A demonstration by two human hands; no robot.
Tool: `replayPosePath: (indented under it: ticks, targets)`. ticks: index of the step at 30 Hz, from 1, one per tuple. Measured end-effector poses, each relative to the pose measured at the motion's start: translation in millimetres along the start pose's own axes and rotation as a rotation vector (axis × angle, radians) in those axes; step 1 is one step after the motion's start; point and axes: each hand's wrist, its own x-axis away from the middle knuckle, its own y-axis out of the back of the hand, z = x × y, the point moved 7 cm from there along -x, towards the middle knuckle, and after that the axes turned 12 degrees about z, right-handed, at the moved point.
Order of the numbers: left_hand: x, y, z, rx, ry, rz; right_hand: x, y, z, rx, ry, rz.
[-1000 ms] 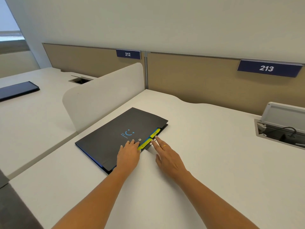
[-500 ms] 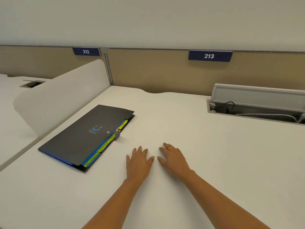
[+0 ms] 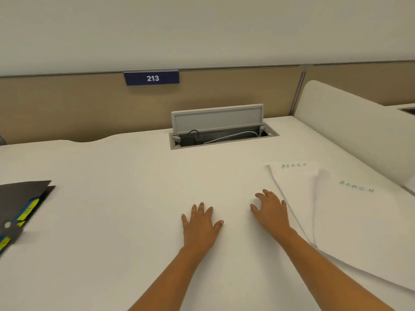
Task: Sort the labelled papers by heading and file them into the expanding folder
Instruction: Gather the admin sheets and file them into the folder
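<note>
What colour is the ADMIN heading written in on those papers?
Green ink: the ADMIN heading on the white papers, seen best in the head view.

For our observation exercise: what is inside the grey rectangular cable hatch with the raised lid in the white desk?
Inside the grey rectangular cable hatch, a looped black cable and a long white cable show. Its near rim covers the bottom, so sockets cannot be seen.

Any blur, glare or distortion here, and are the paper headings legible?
Head view: expanding folder at the left edge is smeared, tabs unreadable; rear paper and front paper show faint but legible ADMIN headings; 213 sign sharp; soft light, no glare; partition top bows slightly.
</note>
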Motion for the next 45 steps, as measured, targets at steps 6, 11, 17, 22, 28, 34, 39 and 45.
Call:
replayPosePath:
  ticks: [6, 11, 17, 22, 28, 34, 39, 45]
  targets:
    - [-16, -19, -60, -0.023, -0.084, 0.026, 17, 38, -115, -0.027, -0.339, -0.095]
    - [-27, -25, -82, -0.031, -0.099, 0.027, 17, 24, -134, -0.039, -0.342, 0.001]
    - [-38, -23, -94, 0.078, -0.126, 0.017, 10, 9, -97, 0.010, -0.170, 0.028]
    - [-48, -20, -100, 0.205, -0.127, 0.007, 0, 4, -64, -0.073, 0.025, 0.053]
    - [-54, -21, -111, 0.213, -0.143, 0.016, -16, 39, -108, -0.087, -0.113, -0.073]
    - [-57, -25, -119, 0.206, -0.154, 0.012, -20, 50, -137, -0.084, -0.186, -0.087]
    - [-58, -26, -121, 0.201, -0.147, 0.013, -20, 70, -180, -0.084, -0.410, -0.116]
    - [-57, -25, -121, 0.239, -0.154, -0.001, -18, 65, -182, -0.075, -0.459, -0.097]
